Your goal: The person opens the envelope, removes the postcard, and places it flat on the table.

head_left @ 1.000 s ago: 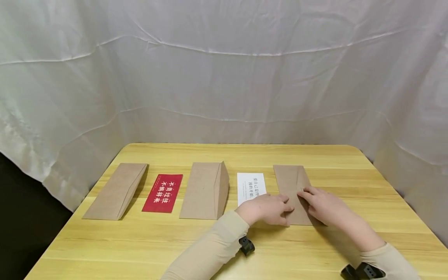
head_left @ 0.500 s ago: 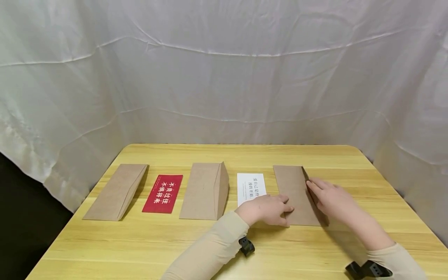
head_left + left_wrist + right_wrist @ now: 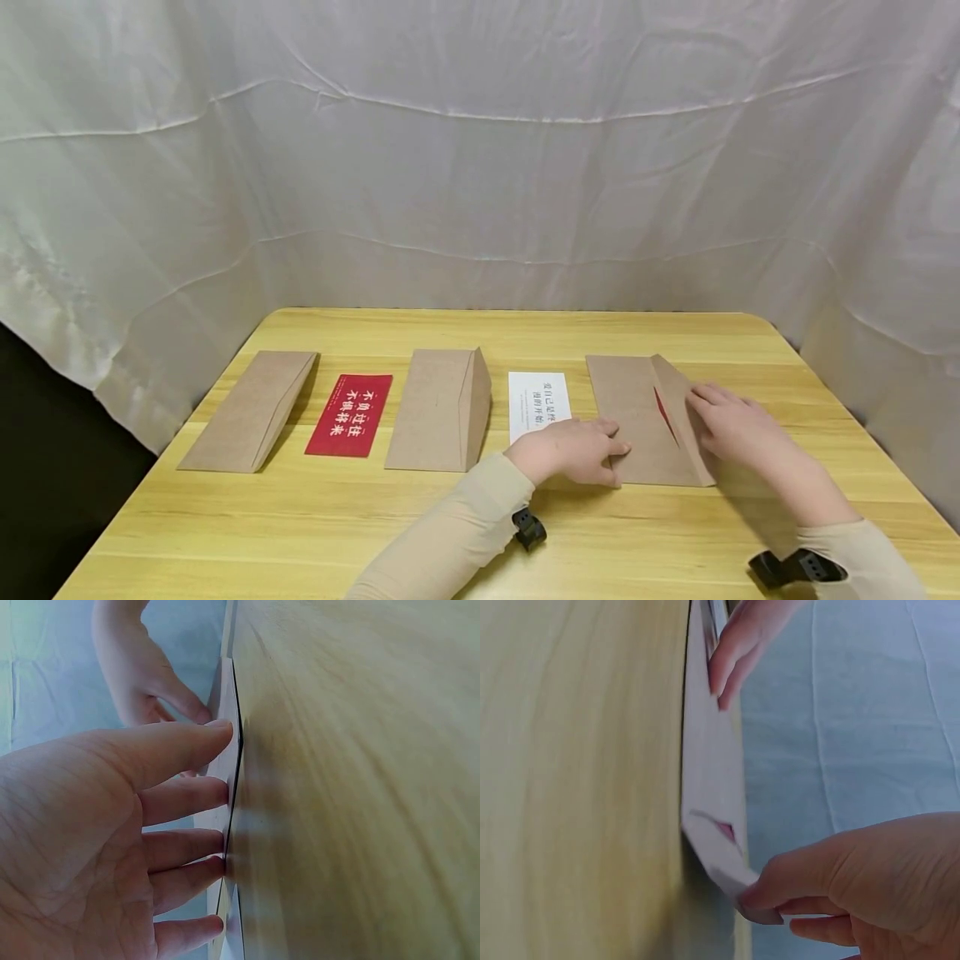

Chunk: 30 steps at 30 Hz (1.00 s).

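A brown paper envelope [image 3: 633, 392] lies on the table at the right, its flap [image 3: 677, 385] raised along the right side. Through the slit at its opening a strip of red [image 3: 664, 415] shows. My left hand [image 3: 577, 450] rests its fingertips on the envelope's left part; in the left wrist view its fingers [image 3: 187, 847] reach out nearly straight. At the flap's outer edge is my right hand [image 3: 738, 427]. The right wrist view has its thumb [image 3: 780, 877] against the flap, pinching it with the fingers partly hidden behind.
A white printed card [image 3: 531, 400] lies left of the envelope, partly behind my left hand. Further left are a second brown envelope [image 3: 427, 408] with its flap raised, a red card [image 3: 348, 414] and a third envelope [image 3: 240, 417]. A pale curtain [image 3: 480, 183] hangs behind the table.
My right hand has moved right, swinging the flap up and outward from the envelope. The red strip has come into view at the opening. My left hand has stayed in place.
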Motion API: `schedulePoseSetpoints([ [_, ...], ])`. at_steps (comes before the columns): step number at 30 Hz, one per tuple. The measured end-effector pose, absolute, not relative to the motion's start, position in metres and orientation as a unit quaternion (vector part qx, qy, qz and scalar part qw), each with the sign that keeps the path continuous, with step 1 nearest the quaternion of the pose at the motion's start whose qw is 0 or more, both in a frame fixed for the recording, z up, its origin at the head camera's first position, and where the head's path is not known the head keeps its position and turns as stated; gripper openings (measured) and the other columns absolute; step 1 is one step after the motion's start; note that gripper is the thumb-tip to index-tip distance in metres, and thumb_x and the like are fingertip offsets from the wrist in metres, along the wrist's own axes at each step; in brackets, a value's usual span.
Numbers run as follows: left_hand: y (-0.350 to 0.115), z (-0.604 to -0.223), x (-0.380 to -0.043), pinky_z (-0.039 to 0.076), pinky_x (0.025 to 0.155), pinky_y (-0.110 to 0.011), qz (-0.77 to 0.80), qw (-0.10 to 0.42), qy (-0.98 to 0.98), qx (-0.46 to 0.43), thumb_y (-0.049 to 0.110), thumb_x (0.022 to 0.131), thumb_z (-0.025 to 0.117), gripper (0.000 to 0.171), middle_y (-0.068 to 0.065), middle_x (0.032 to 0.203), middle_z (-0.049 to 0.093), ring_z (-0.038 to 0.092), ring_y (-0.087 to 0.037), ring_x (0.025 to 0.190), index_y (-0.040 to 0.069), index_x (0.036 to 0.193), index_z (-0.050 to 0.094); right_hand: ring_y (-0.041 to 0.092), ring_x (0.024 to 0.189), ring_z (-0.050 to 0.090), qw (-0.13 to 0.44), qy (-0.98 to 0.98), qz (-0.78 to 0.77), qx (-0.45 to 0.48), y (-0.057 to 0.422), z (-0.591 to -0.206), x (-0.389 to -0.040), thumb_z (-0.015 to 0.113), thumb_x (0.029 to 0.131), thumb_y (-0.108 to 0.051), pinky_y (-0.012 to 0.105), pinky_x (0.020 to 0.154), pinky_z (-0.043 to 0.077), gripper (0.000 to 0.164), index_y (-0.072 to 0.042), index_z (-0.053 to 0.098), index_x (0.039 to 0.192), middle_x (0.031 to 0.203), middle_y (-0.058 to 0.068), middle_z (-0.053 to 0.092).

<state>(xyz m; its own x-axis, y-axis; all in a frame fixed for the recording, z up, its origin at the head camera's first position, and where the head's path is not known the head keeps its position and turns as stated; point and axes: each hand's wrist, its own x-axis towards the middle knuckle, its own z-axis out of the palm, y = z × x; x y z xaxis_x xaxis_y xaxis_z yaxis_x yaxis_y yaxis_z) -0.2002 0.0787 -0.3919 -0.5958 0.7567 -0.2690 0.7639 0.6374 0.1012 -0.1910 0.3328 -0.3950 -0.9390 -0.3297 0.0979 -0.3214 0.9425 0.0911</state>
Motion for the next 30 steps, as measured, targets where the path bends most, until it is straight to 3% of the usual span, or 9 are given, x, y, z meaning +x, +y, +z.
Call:
schedulePoseSetpoints([
  [11, 0.078, -0.392, -0.200, 0.029, 0.119, -0.036, -0.006, 0.144, 0.894, 0.423, 0.054, 0.093, 0.055, 0.061, 0.003, 0.161, 0.026, 0.023, -0.008, 0.149, 0.036, 0.149, 0.038, 0.050, 0.119, 0.052, 0.001, -0.984, 0.011, 0.178, 0.347, -0.406, -0.200, 0.071, 0.080, -0.010, 0.059, 0.093, 0.048, 0.055, 0.012, 0.055, 0.128, 0.133, 0.033, 0.052],
  [24, 0.077, -0.393, -0.203, 0.031, 0.118, -0.037, 0.001, 0.144, 0.893, 0.426, 0.052, 0.094, 0.055, 0.059, 0.004, 0.161, 0.027, 0.026, -0.009, 0.148, 0.035, 0.148, 0.040, 0.054, 0.127, 0.044, -0.055, -0.973, 0.092, 0.204, 0.365, -0.409, -0.204, 0.065, 0.090, -0.024, 0.061, 0.098, 0.043, 0.061, 0.010, 0.047, 0.138, 0.142, 0.036, 0.043],
  [27, 0.078, -0.392, -0.203, 0.033, 0.117, -0.035, 0.002, 0.136, 0.892, 0.431, 0.051, 0.093, 0.057, 0.057, 0.004, 0.159, 0.031, 0.029, -0.009, 0.147, 0.033, 0.146, 0.044, 0.054, 0.130, 0.041, -0.063, -0.971, 0.101, 0.206, 0.368, -0.409, -0.204, 0.066, 0.090, -0.031, 0.062, 0.100, 0.040, 0.066, 0.008, 0.046, 0.139, 0.144, 0.035, 0.040],
  [30, 0.080, -0.390, -0.201, 0.040, 0.110, -0.028, -0.011, 0.116, 0.890, 0.441, 0.049, 0.093, 0.059, 0.049, 0.007, 0.146, 0.048, 0.046, -0.006, 0.134, 0.032, 0.139, 0.053, 0.054, 0.133, 0.037, -0.073, -0.970, 0.112, 0.204, 0.371, -0.409, -0.203, 0.067, 0.089, -0.038, 0.064, 0.102, 0.037, 0.071, 0.006, 0.045, 0.141, 0.146, 0.034, 0.039],
])
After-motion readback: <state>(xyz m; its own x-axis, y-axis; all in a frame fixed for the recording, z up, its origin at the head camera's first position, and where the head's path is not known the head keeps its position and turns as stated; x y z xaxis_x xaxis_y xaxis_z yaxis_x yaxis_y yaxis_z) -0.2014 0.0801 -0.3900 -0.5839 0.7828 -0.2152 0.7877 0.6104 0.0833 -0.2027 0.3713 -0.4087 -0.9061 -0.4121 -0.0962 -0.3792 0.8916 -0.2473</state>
